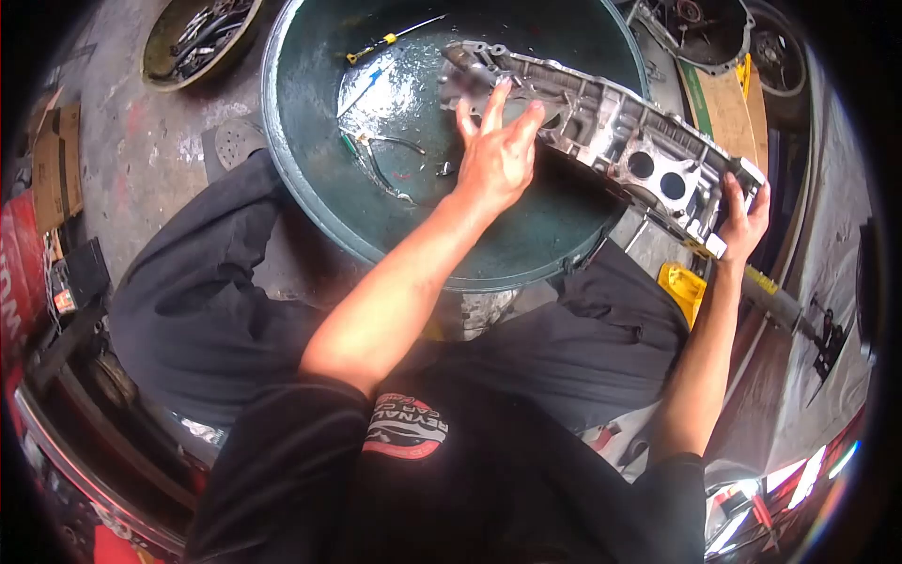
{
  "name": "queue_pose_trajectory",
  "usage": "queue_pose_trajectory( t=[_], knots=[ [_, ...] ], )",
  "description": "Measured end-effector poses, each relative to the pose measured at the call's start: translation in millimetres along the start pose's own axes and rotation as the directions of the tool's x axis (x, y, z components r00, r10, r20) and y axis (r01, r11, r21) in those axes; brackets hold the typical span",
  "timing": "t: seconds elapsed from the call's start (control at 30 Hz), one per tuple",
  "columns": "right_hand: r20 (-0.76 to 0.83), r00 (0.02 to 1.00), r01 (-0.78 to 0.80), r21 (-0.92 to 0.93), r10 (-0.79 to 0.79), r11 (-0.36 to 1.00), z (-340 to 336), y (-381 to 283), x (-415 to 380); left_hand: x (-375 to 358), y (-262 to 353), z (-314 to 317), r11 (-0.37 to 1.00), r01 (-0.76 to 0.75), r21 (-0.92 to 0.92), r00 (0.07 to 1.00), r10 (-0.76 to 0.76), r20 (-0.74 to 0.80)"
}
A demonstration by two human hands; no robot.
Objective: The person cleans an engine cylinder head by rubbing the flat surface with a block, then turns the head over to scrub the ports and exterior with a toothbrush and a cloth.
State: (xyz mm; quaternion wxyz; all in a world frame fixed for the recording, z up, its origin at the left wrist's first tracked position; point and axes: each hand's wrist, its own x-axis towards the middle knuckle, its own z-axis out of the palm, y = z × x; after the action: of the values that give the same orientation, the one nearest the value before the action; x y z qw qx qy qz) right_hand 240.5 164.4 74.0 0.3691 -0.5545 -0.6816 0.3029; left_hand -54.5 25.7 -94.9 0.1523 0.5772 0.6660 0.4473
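An aluminium cylinder head (611, 127) with two round ports slants across the right side of a dark green tub (324, 202). My right hand (744, 224) is closed around its right end, beyond the tub's rim. Fingers spread, my left hand (498, 155) touches the left part of the casting. Inside the tub lie a yellow-handled screwdriver (390, 39), a thin blue-handled tool (368, 86) and green-handled pliers (373, 167). A small metal piece (444, 169) is close to my left wrist.
At the upper left, a round basin (155, 70) holds several dark parts. A cardboard box (58, 169) stands at the far left. Large metal housings (700, 38) are at the upper right, and a yellow object (683, 291) lies beside my right leg.
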Motion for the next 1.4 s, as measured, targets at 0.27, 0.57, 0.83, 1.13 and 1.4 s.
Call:
queue_pose_trajectory(
  t=[0.27, 0.57, 0.83, 1.13, 1.4],
  knots=[
    [-0.035, 0.998, 0.053, -0.147, -0.059, 0.988, 2.0, -4.6, -18.8, 26.2, 14.0, -30.5, 0.985, -0.039, 0.167, 0.976, 0.073, -0.204],
    [-0.096, 0.979, 0.172, -0.094, -0.181, 0.981, 16.2, -29.0, -11.4, -7.8, 7.1, 10.9, 0.947, -0.137, 0.291, 0.987, 0.107, 0.116],
    [0.028, 0.996, 0.08, 0.133, -0.084, 0.988, 16.9, -18.3, -5.9, -10.3, 14.8, 4.0, 0.973, -0.095, 0.211, 0.994, 0.081, 0.074],
    [0.052, 0.997, 0.053, 0.185, -0.064, 0.981, 12.0, -27.3, -13.8, -14.1, 12.6, 0.9, 0.92, -0.154, 0.36, 0.988, 0.151, 0.036],
    [0.022, 0.989, 0.145, 0.067, -0.146, 0.987, 9.0, -23.9, -15.8, -28.4, 10.7, 18.5, 0.975, -0.09, 0.202, 0.995, 0.081, 0.052]
  ],
)
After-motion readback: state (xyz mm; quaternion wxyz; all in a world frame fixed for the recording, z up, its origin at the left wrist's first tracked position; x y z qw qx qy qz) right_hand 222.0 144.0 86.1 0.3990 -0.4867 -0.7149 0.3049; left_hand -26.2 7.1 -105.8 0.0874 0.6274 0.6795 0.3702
